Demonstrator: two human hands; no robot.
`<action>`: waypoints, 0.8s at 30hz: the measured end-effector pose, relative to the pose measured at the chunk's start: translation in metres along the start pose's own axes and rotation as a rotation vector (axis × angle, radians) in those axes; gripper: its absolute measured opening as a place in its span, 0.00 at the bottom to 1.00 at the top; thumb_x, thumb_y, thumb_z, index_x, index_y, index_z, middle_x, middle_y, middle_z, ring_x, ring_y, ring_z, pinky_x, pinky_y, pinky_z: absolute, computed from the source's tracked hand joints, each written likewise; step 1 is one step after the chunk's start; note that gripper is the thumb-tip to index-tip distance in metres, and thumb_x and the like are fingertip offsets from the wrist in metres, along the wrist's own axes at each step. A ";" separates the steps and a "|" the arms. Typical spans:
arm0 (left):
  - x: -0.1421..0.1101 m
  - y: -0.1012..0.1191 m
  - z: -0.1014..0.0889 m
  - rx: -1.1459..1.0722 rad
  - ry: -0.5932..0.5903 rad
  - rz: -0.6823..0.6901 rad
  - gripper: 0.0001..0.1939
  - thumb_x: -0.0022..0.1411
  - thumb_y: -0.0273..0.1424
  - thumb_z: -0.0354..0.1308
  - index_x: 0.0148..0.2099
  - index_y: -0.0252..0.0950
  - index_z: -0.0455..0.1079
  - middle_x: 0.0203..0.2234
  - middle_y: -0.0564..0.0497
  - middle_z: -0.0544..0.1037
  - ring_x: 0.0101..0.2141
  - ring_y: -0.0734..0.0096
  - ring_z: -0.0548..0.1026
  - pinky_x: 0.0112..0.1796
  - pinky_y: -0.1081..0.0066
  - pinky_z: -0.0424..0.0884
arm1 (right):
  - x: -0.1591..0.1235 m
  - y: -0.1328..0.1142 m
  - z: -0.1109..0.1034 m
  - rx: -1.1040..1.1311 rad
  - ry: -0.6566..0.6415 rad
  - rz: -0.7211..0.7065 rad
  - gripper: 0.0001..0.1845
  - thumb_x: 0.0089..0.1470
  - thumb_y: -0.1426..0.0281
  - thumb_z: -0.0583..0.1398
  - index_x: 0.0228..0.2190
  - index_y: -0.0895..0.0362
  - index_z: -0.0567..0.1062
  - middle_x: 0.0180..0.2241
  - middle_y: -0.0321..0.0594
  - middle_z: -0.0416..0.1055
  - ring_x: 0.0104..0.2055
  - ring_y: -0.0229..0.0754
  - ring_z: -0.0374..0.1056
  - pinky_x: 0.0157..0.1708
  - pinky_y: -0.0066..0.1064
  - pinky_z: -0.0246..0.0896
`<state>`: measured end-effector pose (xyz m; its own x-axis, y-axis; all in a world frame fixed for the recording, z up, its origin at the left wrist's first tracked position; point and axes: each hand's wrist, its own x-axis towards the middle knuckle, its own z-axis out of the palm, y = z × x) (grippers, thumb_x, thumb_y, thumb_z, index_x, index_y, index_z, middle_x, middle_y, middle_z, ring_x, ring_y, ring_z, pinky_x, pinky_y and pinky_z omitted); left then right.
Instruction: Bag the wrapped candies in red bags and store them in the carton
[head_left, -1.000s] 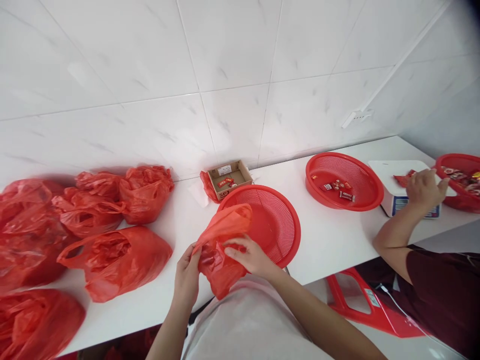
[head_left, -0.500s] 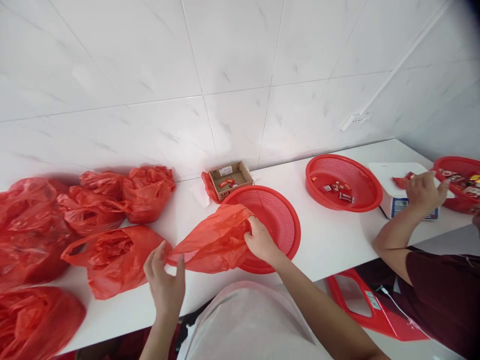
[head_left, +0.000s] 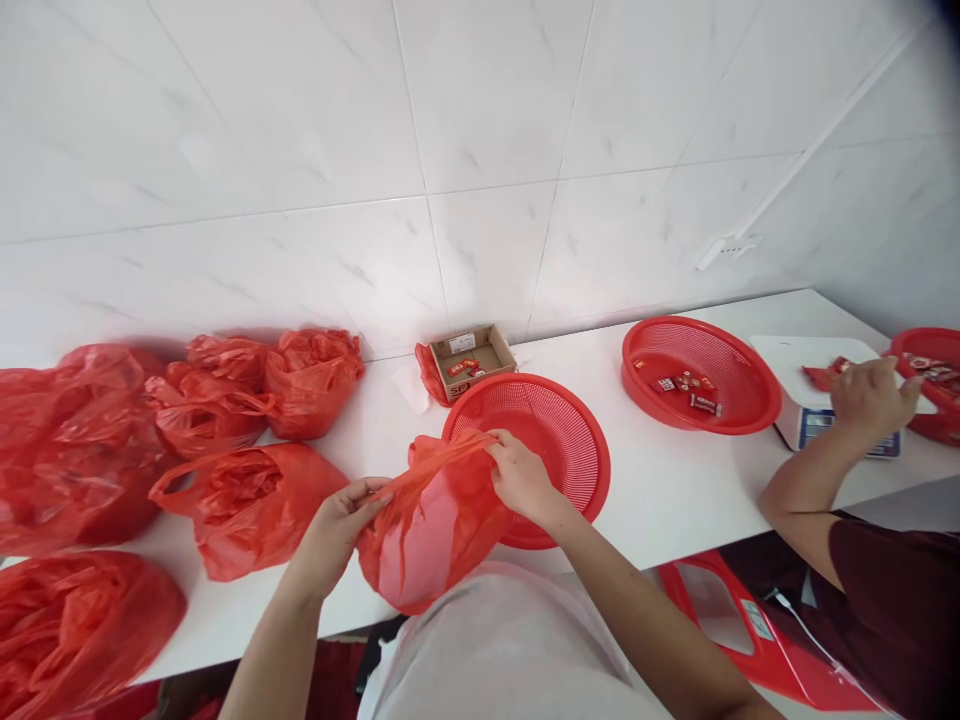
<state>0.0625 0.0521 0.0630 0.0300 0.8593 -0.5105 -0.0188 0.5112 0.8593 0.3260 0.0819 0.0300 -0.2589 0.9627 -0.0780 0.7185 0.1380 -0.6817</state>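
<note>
Both hands (head_left: 330, 528) (head_left: 523, 485) hold a plastic bag (red) (head_left: 439, 530).

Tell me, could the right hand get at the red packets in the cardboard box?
Probably, but the right hand would first need to release the red bag. The cardboard box is open on top, leaving the red packets uncovered; the red basket in front seems low enough to reach over.

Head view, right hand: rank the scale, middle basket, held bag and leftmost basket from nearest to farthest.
1. Held bag: gripped by the right hand.
2. Leftmost basket: just beyond the hand, partly hidden by it.
3. Middle basket: off to the right, with a few wrapped packets inside.
4. Scale: farther right, past the middle basket.
</note>
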 end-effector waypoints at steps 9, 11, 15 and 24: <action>0.005 -0.023 -0.012 -0.333 0.302 0.022 0.31 0.59 0.52 0.55 0.59 0.41 0.66 0.45 0.43 0.78 0.41 0.60 0.78 0.40 0.63 0.76 | -0.005 0.006 0.002 0.333 -0.094 0.019 0.29 0.50 0.81 0.55 0.51 0.49 0.74 0.53 0.43 0.67 0.50 0.44 0.68 0.48 0.36 0.64; -0.004 -0.025 -0.010 -0.067 0.375 0.202 0.39 0.57 0.58 0.51 0.65 0.44 0.59 0.53 0.42 0.73 0.48 0.55 0.75 0.46 0.57 0.73 | -0.005 0.008 0.004 0.360 -0.089 0.021 0.29 0.49 0.81 0.55 0.51 0.50 0.74 0.53 0.43 0.68 0.50 0.45 0.68 0.49 0.37 0.64; -0.023 -0.036 0.013 0.704 0.467 0.452 0.53 0.46 0.51 0.66 0.70 0.48 0.48 0.66 0.40 0.56 0.60 0.42 0.62 0.52 0.45 0.65 | -0.005 0.012 0.007 0.381 -0.092 0.030 0.30 0.48 0.80 0.55 0.52 0.50 0.73 0.52 0.43 0.70 0.50 0.46 0.69 0.48 0.37 0.65; 0.004 -0.056 -0.019 0.678 0.435 0.206 0.21 0.51 0.29 0.52 0.46 0.45 0.77 0.35 0.48 0.80 0.37 0.53 0.76 0.41 0.59 0.70 | -0.015 0.039 -0.040 0.655 -0.318 -0.126 0.17 0.55 0.70 0.58 0.44 0.45 0.79 0.56 0.36 0.69 0.59 0.47 0.62 0.55 0.40 0.61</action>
<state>0.0443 0.0274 0.0125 -0.3001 0.9353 -0.1875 0.6291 0.3418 0.6982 0.3834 0.0824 0.0337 -0.5598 0.8213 -0.1100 0.1643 -0.0201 -0.9862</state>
